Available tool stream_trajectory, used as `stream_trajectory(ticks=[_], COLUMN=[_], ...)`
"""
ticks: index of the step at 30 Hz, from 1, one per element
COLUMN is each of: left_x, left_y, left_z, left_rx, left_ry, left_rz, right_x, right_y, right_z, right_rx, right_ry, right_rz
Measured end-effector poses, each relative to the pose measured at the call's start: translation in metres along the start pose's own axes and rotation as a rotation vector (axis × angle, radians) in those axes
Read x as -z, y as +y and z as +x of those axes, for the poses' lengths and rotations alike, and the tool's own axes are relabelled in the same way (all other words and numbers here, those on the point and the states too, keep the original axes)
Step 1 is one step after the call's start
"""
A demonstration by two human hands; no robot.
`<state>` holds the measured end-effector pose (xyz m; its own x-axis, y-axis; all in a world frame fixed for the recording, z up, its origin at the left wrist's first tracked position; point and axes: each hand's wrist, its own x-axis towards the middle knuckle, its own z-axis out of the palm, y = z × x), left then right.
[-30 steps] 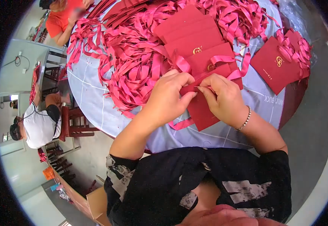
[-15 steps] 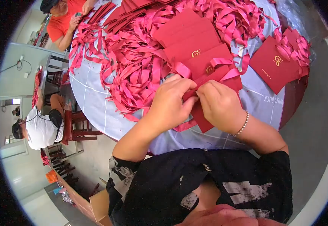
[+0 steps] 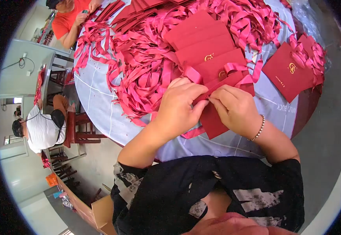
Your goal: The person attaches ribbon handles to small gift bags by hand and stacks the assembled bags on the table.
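My left hand [image 3: 182,101] pinches the edge of a red envelope [image 3: 213,124] between thumb and fingers. Close beside it, my right hand [image 3: 235,107], with a beaded bracelet at the wrist, grips the same edge, its fingertips pressed together. Whatever small part lies under the fingertips is hidden. A pink ribbon [image 3: 235,67] loops up just beyond my hands. Behind them, overlapping red envelopes with gold lettering [image 3: 205,43] lie in a fanned stack.
Loose pink ribbons [image 3: 139,74] heap across the round table [image 3: 96,96] on the left. More red envelopes [image 3: 288,70] with ribbons lie at the right edge. A person in orange [image 3: 66,21] works at the far left; another in white [image 3: 45,127] sits beyond. Clear plastic [image 3: 305,19] lies far right.
My right hand's fingers have shifted slightly along the envelope's edge, with the thumb a little further apart. The whole view has moved slightly. Both hands keep hold of the envelope.
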<state>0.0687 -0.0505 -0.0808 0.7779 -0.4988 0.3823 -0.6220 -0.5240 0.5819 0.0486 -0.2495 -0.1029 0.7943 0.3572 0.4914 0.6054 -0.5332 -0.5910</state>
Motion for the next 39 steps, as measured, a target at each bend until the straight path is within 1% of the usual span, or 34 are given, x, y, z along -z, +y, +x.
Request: stream_trajectory(ticks=[2,4,5,6,7,8,9,10,11,12,13,15,16,17,19,21,24,25,27,28,29,30,31,33,34,35,36,37,39], left_x=[-0.001,-0.001,-0.001,-0.002,-0.003,-0.004,-0.005,-0.006,-0.008,-0.011,-0.013,-0.011,-0.011,-0.013,-0.012,-0.011,-0.010,-0.009,-0.008,-0.007,-0.006,-0.005,-0.005,-0.003,-0.005,-0.004,-0.001,0.001,0.005], left_y=[-0.001,0.000,0.001,0.003,0.008,0.012,0.016,0.017,0.015,0.015,0.016,0.018,0.018,0.018,0.017,0.016,0.017,0.017,0.017,0.016,0.015,0.015,0.017,0.025,0.027,0.027,0.026,0.025,0.015], left_z=[0.000,0.001,0.001,0.001,-0.001,-0.003,-0.006,-0.006,-0.008,-0.009,-0.011,-0.011,-0.011,-0.010,-0.009,-0.008,-0.006,-0.006,-0.004,-0.004,-0.005,-0.005,-0.006,-0.007,-0.009,-0.008,-0.006,-0.004,-0.002], left_rx=[-0.003,-0.004,-0.088,-0.173,-0.210,-0.216,-0.259,-0.302,-0.356,-0.358,-0.385,-0.435,-0.441,-0.431,-0.428,-0.408,-0.405,-0.414,-0.337,-0.343,-0.302,-0.259,-0.261,-0.238,-0.239,-0.241,-0.191,-0.141,-0.057], left_ry=[0.007,0.018,0.030,0.042,0.083,0.088,0.113,0.139,0.143,0.146,0.175,0.217,0.218,0.219,0.216,0.216,0.240,0.233,0.194,0.192,0.172,0.151,0.147,0.089,0.059,0.057,0.038,0.020,-0.024], left_rz=[-0.015,-0.029,0.042,0.112,0.186,0.185,0.274,0.364,0.381,0.381,0.371,0.349,0.350,0.352,0.352,0.361,0.312,0.308,0.262,0.261,0.212,0.165,0.164,0.086,0.113,0.113,0.132,0.151,0.144], right_x=[0.002,0.015,0.023,0.027,0.031,0.035,0.042,0.046,0.051,0.054,0.058,0.064,0.063,0.061,0.056,0.054,0.052,0.051,0.047,0.044,0.042,0.041,0.040,0.036,0.044,0.044,0.044,0.032,0.041], right_y=[0.003,-0.003,-0.004,-0.002,0.000,0.000,-0.003,-0.003,0.000,0.002,0.003,0.007,0.013,0.016,0.020,0.019,0.015,0.014,0.011,0.009,0.007,0.006,0.006,0.020,0.019,0.023,0.025,0.022,0.000], right_z=[0.001,0.013,0.020,0.021,0.022,0.022,0.026,0.028,0.032,0.037,0.044,0.059,0.065,0.071,0.082,0.087,0.089,0.087,0.082,0.080,0.077,0.075,0.072,0.078,0.084,0.085,0.085,0.084,0.067], right_rx=[0.031,0.049,0.106,0.110,0.083,0.056,0.043,0.046,0.031,0.016,0.019,-0.049,-0.046,-0.045,-0.167,-0.135,-0.298,-0.304,-0.250,-0.347,-0.349,-0.342,-0.335,-0.261,-0.558,-0.454,-0.350,-0.180,-0.338], right_ry=[0.018,0.146,0.189,0.189,0.130,0.073,-0.038,-0.034,-0.163,-0.291,-0.289,-0.616,-0.715,-0.709,-0.894,-0.870,-0.871,-0.861,-0.798,-0.830,-0.827,-0.722,-0.616,-0.353,-0.387,-0.231,-0.079,0.186,0.095], right_rz=[-0.031,0.061,-0.006,-0.010,-0.008,-0.006,-0.029,-0.036,0.009,0.054,0.052,0.186,0.199,0.195,0.175,0.177,0.281,0.283,0.189,0.174,0.174,0.201,0.227,0.183,0.275,0.241,0.206,0.309,0.375])
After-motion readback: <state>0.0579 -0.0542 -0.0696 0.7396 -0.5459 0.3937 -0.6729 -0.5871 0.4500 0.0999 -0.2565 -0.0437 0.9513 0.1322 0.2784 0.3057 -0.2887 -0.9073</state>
